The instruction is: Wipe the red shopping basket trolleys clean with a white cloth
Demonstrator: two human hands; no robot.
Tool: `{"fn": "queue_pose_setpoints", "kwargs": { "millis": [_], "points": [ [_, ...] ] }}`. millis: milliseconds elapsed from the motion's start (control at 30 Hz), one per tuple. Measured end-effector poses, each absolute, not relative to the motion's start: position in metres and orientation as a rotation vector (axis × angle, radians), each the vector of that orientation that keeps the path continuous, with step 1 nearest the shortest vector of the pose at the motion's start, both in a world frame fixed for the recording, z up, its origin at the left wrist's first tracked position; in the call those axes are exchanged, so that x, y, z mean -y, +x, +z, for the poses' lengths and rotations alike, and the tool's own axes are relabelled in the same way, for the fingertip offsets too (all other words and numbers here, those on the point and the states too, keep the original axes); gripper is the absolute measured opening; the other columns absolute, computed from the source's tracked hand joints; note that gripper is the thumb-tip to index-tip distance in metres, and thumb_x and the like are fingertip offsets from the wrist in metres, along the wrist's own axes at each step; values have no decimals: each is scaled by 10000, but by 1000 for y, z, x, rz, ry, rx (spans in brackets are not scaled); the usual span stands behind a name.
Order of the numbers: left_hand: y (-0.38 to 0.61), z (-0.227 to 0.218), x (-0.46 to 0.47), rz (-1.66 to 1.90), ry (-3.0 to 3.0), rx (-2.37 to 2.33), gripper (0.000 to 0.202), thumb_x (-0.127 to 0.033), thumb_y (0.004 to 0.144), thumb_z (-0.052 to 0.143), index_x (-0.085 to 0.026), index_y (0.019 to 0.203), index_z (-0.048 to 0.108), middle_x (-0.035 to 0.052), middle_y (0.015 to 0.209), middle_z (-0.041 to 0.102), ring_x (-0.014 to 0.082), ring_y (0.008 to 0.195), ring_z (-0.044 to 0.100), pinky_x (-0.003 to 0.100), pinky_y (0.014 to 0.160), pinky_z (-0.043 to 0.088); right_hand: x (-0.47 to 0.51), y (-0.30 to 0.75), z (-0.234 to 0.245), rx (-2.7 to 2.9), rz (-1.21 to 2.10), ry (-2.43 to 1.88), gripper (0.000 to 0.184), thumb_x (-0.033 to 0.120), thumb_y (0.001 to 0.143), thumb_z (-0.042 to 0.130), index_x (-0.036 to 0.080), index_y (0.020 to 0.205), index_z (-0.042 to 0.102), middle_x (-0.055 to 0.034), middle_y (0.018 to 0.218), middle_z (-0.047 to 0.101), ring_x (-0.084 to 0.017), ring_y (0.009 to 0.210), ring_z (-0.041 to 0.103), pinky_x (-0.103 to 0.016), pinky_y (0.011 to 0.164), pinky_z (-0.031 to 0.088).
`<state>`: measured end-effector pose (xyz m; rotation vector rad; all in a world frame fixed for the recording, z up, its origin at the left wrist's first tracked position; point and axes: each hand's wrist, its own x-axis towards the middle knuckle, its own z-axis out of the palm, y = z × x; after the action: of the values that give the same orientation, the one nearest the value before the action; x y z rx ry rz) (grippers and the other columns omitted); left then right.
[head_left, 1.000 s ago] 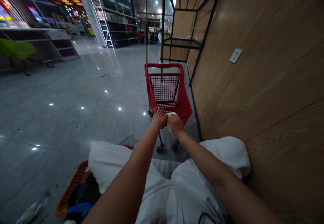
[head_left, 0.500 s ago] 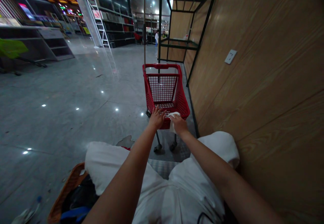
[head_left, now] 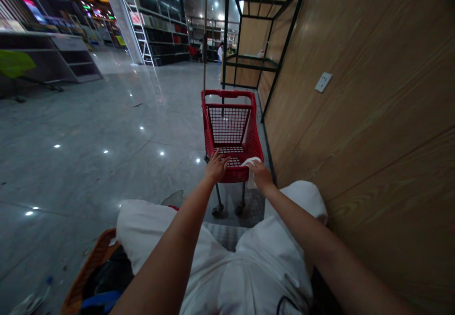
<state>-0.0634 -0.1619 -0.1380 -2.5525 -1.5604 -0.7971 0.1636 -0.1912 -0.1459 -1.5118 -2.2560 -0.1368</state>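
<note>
A red plastic shopping cart (head_left: 229, 124) stands in front of my knees, its mesh basket facing me. At the near left corner, my left hand (head_left: 216, 167) rests on the rim with its fingers spread. A white cloth (head_left: 251, 161) is bunched under the fingers of my right hand (head_left: 261, 175), against the near right corner of the rim. Part of the cloth hangs down outside the basket. My right fingers are closed over it, and the palm side is hidden.
A wood-panelled wall (head_left: 355, 115) with a socket (head_left: 323, 82) runs close on my right. Behind the cart stands a dark metal rack (head_left: 252, 63). An orange basket (head_left: 85, 267) holding dark items is at my lower left. A ladder (head_left: 138, 25) and shelves stand farther back.
My right hand has slid a little to the right along the rim with the cloth. My left hand has shifted slightly left, and the cart's near end has turned slightly left.
</note>
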Motion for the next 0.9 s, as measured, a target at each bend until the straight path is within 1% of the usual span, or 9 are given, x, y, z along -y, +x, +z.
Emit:
{"fn": "queue_pose_setpoints", "kwargs": {
  "millis": [200,300,367,500,600,700,767,800,900],
  "points": [
    [-68,-134,164,-768,-2570,1550,382,-329,937,348,-212,1215,582,72,1210,596,235,1348,292,507,1134,225,205,91,-150,2348,-211,-1355,413,62,863,414,163,1233,567,-130,1312,535,-214,1236,466,-394,1062,356],
    [-73,-134,164,-725,-2606,1498,404,-329,947,310,-197,1215,582,71,1191,605,209,1315,350,465,1154,210,202,104,-148,2395,-256,-1283,393,92,877,436,205,1230,568,-98,1292,558,-201,1206,493,-371,1034,391],
    [-74,-134,164,-731,-2601,1489,407,-317,947,305,-186,1209,588,75,1186,604,205,1318,349,437,1160,214,199,126,-147,2394,-295,-1296,399,92,877,438,229,1229,566,-76,1286,564,-194,1200,497,-362,1013,411],
    [-70,-134,166,-784,-2571,1507,396,-287,939,320,-172,1194,600,82,1185,600,211,1321,344,423,1160,223,205,162,-144,2357,-353,-1395,443,54,847,429,214,1237,562,-100,1294,553,-209,1220,478,-375,1003,418],
    [-67,-133,168,-806,-2572,1477,399,-280,941,311,-174,1197,598,78,1167,611,205,1295,383,433,1170,192,211,165,-135,2414,-319,-1366,466,142,859,466,182,1323,482,-133,1342,504,-243,1252,444,-411,1024,387],
    [-66,-132,167,-809,-2572,1469,402,-288,942,305,-183,1200,595,72,1158,618,203,1296,382,441,1175,178,206,162,-119,2472,-164,-1322,483,204,897,431,199,1379,402,-103,1327,526,-208,1199,496,-360,993,407],
    [-67,-132,167,-795,-2576,1483,405,-291,943,301,-181,1192,601,75,1154,619,202,1295,382,438,1174,189,195,163,-107,2538,-45,-1282,459,186,886,447,243,1342,449,-60,1285,567,-172,1145,533,-311,965,415],
    [-67,-133,167,-790,-2575,1492,405,-291,943,300,-180,1186,605,77,1154,617,204,1297,378,439,1172,197,188,165,-101,2572,-3,-1273,452,196,865,493,259,1313,483,-47,1260,583,-168,1125,541,-301,954,416],
    [-68,-133,167,-771,-2571,1517,399,-289,939,312,-179,1179,611,78,1155,611,215,1323,338,446,1165,215,172,171,-89,2626,16,-1360,527,307,753,664,260,1262,538,-56,1154,616,-199,1056,558,-309,898,430]
  ]
}}
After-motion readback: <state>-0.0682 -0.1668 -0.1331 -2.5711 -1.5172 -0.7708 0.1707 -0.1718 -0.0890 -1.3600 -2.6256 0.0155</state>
